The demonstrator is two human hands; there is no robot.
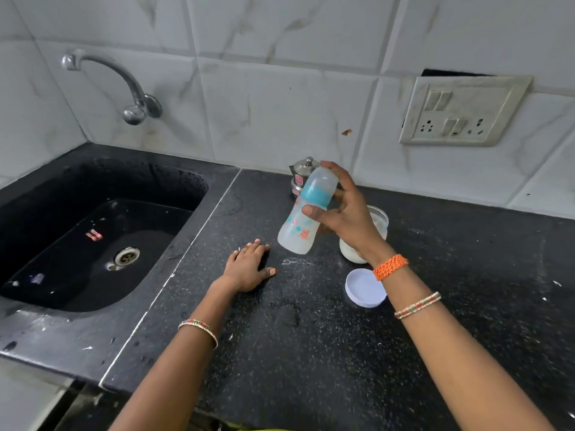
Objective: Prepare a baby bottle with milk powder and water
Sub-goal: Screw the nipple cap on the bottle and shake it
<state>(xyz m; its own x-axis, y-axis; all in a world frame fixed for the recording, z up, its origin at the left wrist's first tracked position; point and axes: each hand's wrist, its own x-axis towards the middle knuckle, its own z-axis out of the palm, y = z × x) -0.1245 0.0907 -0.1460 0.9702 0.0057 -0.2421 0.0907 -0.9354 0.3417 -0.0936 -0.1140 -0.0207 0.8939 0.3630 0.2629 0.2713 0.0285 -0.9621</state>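
Note:
My right hand [343,214] grips a baby bottle [306,213] in the air above the counter. The bottle has a clear cap, a blue collar and orange and teal prints, and it leans with its top up and to the right. It looks milky white inside. My left hand [249,265] lies flat on the black counter [295,337], palm down, holding nothing. Behind my right wrist stands an open glass jar [378,227] with white powder inside. Its white round lid [364,287] lies on the counter in front of it.
A small steel pot with a knobbed lid [301,175] stands by the tiled wall behind the bottle. A black sink [102,231] with a drain fills the left, under a wall tap [124,85]. A socket panel [463,110] is on the wall at right.

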